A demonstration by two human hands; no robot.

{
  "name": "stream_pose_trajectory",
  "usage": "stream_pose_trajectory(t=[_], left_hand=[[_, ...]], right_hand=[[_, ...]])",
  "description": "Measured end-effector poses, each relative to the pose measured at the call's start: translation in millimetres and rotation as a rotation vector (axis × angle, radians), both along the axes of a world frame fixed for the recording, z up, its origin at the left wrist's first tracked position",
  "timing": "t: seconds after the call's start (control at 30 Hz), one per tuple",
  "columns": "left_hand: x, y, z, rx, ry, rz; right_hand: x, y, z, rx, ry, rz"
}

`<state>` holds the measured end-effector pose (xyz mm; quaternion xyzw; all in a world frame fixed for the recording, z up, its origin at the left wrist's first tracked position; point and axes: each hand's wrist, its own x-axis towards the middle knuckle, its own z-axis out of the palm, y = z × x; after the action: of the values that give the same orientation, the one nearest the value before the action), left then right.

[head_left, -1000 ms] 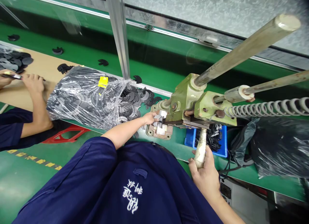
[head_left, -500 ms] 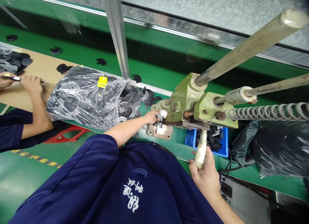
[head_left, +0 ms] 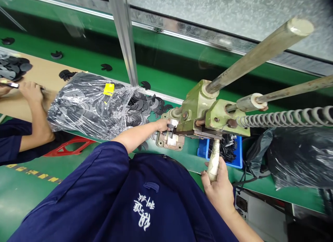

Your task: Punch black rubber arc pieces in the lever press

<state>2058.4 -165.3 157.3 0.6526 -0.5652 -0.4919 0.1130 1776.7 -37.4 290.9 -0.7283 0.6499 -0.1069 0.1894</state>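
Observation:
A green hand press (head_left: 199,99) stands on the bench, with a metal base plate (head_left: 179,144) under its head. At that plate, my left hand (head_left: 163,125) pinches a small dark grey part (head_left: 171,126). My right hand (head_left: 221,190) is wrapped round the worn, pale lever handle (head_left: 214,162) below the press. Left of the press, dark curved pieces (head_left: 137,108) spill from the mouth of a clear plastic bag (head_left: 83,106) with a yellow label.
A blue bin (head_left: 238,162) of black parts sits right of the press, beside a black plastic bag (head_left: 299,158). At the far left are a person's hands (head_left: 31,92) and a pile of dark pieces (head_left: 15,66). A metal post (head_left: 125,37) rises behind the bench.
The view has shifted slightly. My left hand remains at the base plate with the small part, and my right hand remains on the handle.

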Motion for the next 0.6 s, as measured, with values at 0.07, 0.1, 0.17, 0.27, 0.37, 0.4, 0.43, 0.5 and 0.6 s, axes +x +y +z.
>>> stream_pose_trajectory(t=[0.07,0.1,0.17,0.27,0.37,0.4,0.43,0.5,0.6], left_hand=[[2,-1,0.1,0.026,0.021,-0.003],[2,-2,0.5,0.035,0.021,-0.003],[2,-2,1.2,0.012,-0.017,-0.008],[-1,0,0.6,-0.083,-0.106,-0.008],[-6,5,-3.6,-0.101,-0.111,0.083],[-9,7,-5.6,-0.073,-0.086,0.137],[-11,10,-7.9,-0.035,-0.053,0.201],[-17,17,-12.8,0.035,0.012,0.343],[-27,27,-20.5,0.029,0.038,0.519]], right_hand=[[-1,0,-1.3,-0.011,-0.006,0.002],[-2,0,-2.1,-0.021,-0.009,0.003],[-3,-1,-3.7,-0.043,-0.018,0.008],[-3,-1,-5.5,-0.058,-0.028,0.025],[-4,-2,-6.7,-0.063,-0.023,0.03],[-4,-2,-7.0,-0.062,-0.019,0.027],[-4,-1,-7.2,-0.062,-0.015,0.021],[-5,-1,-7.5,-0.066,-0.011,0.015],[-6,-2,-8.1,-0.07,-0.016,0.024]])
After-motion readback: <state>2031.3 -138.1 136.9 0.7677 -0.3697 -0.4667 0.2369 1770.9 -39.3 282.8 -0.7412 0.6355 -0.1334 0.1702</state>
